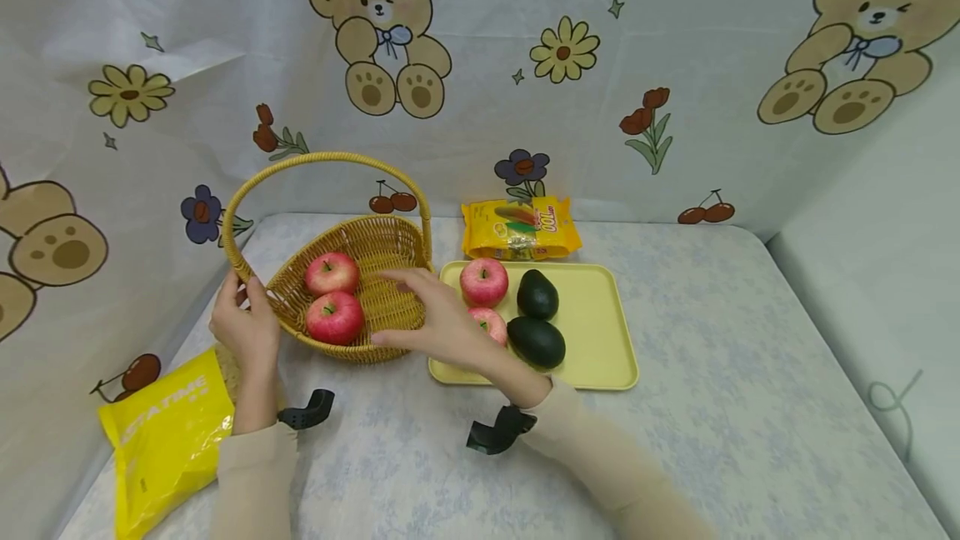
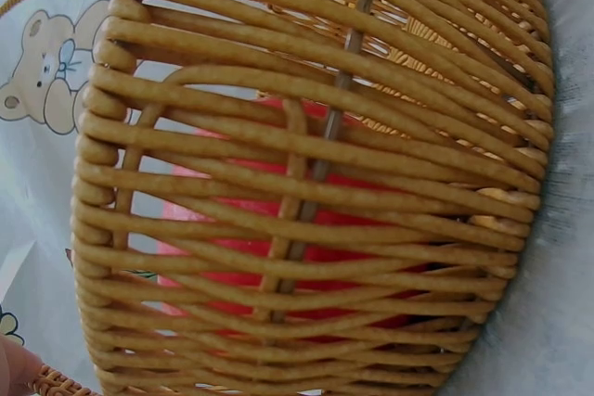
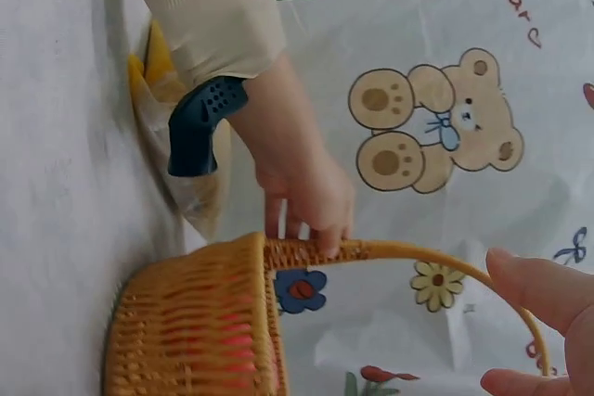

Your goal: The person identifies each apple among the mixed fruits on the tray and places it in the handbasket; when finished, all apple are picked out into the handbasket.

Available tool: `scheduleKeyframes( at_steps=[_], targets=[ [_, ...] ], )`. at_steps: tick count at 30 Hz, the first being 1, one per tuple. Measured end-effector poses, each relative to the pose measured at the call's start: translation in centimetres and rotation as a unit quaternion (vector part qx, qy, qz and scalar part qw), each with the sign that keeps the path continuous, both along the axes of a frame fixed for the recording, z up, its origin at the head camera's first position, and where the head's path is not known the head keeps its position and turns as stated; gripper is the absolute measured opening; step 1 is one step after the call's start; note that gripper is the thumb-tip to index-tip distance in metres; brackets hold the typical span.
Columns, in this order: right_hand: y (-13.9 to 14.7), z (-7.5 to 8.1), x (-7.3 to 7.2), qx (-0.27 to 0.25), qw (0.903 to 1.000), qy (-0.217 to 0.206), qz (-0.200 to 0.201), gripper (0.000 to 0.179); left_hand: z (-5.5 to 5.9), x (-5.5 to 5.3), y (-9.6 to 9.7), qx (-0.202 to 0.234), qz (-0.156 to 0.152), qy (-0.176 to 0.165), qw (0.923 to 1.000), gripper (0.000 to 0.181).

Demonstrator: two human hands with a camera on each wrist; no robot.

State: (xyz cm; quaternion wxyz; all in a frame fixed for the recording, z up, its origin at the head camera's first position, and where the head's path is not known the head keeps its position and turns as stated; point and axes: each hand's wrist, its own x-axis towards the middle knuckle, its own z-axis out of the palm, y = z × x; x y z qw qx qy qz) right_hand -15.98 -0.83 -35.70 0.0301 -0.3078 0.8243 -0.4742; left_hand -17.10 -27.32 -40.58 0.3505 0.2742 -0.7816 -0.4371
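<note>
A woven wicker basket (image 1: 378, 232) with a tall arched handle (image 1: 330, 157) stands on the left part of the table. My left hand (image 1: 246, 323) grips the foot of that handle, which the right wrist view also shows. Two red apples, one behind (image 1: 332, 273) and one in front (image 1: 335, 318), lie at the basket's left side; red shows through its weave (image 2: 325, 173) in the left wrist view. Over the basket's right side, my right hand (image 1: 442, 319) spreads its thumb and fingers apart, holding nothing.
To the right lies a yellow tray (image 1: 600, 323) with two apples (image 1: 483, 282), one partly hidden by my right hand, and two dark avocados (image 1: 537, 296). A yellow snack packet (image 1: 521, 227) lies behind it. Another yellow bag (image 1: 172, 440) is at front left.
</note>
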Motion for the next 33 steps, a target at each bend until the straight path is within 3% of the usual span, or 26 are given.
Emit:
scheduleKeyframes(
  at_steps=[9, 19, 33],
  targets=[
    [5.7, -0.2, -0.6, -0.032, 0.998, -0.011, -0.053, 0.075, 0.0, 0.0, -0.1, -0.001, 0.003, -0.002, 1.0, 0.036],
    [10.0, -1.5, -1.3, -0.015, 0.995, -0.017, -0.097, 0.077, 0.1, 0.0, -0.1, 0.002, 0.002, -0.007, 1.0, 0.036],
    [11.2, -3.9, -2.4, 0.016, 0.9971, 0.017, -0.072, 0.082, 0.2, 0.0, 0.1, 0.011, 0.002, -0.008, 0.9999, 0.036]
  ],
)
